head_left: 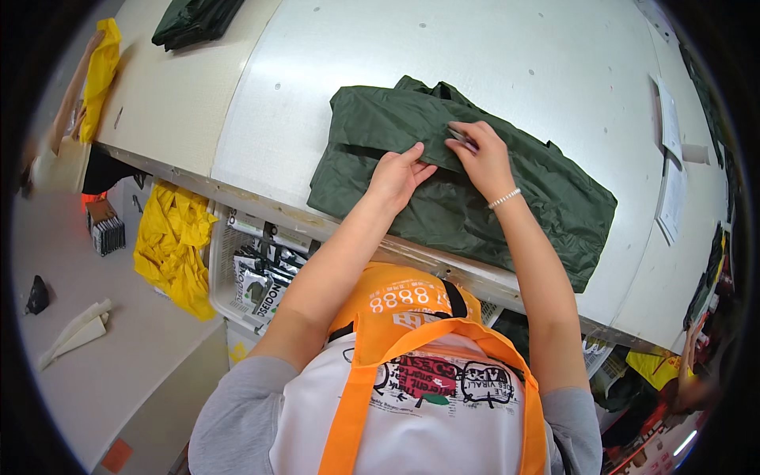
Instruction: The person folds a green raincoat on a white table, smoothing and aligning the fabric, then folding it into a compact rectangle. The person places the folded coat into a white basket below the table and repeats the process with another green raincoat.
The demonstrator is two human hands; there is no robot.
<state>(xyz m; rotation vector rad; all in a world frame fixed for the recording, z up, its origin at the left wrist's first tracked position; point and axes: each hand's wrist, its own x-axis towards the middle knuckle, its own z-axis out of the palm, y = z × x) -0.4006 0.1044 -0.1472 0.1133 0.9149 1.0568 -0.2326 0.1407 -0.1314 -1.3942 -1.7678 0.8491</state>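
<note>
A dark green piece of thin, shiny fabric point(546, 210) lies folded and creased on the white table in front of me. With thumb and fingers, my left hand point(397, 176) pinches the edge of an upper layer of it. Just to the right, my right hand point(484, 158) is closed around a small metallic tool point(462, 139) that looks like thread snips; the fingers cover much of it. The tool is close above the green fabric, and whether it touches cannot be made out.
The white table point(317, 47) carries a dark green folded stack point(194, 22) at the far left and paper sheets point(670, 158) at right. Below its edge stand a white basket point(222, 269) of packets and a yellow fabric heap point(176, 245). Another person's hand holds yellow fabric point(101, 75).
</note>
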